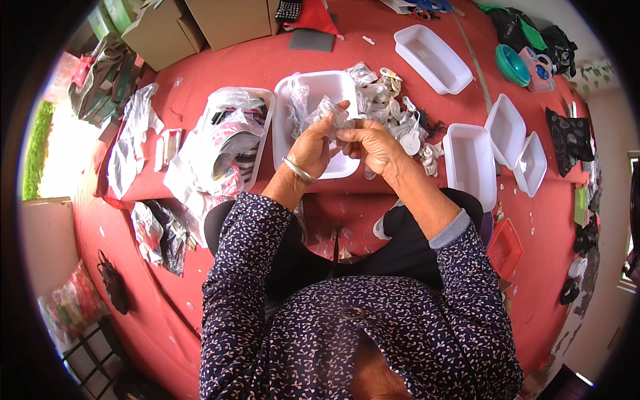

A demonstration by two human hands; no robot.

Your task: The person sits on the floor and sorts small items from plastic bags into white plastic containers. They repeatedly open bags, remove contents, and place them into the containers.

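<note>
Both of my hands meet over a white plastic tub (283, 157). Crumpled clear plastic, which looks like a small bag (328, 109), is pinched between them. My left hand (311, 145), with a silver bangle at the wrist, grips it from the left. My right hand (377, 145) pinches its right side with thumb and fingers. What the bag holds, if anything, I cannot make out. More clear plastic (297, 100) lies in the tub's left part. Just right of the tub is a heap of pale, plastic-wrapped small items (390, 110).
Left of the tub, another white bin (267, 127) overflows with bagged dark and striped things. Three white trays stand at the right, one of them a long tray (469, 160); another white tray (433, 60) sits farther back. Cardboard boxes (230, 23) line the far left. A red basket (505, 249) stands near my right.
</note>
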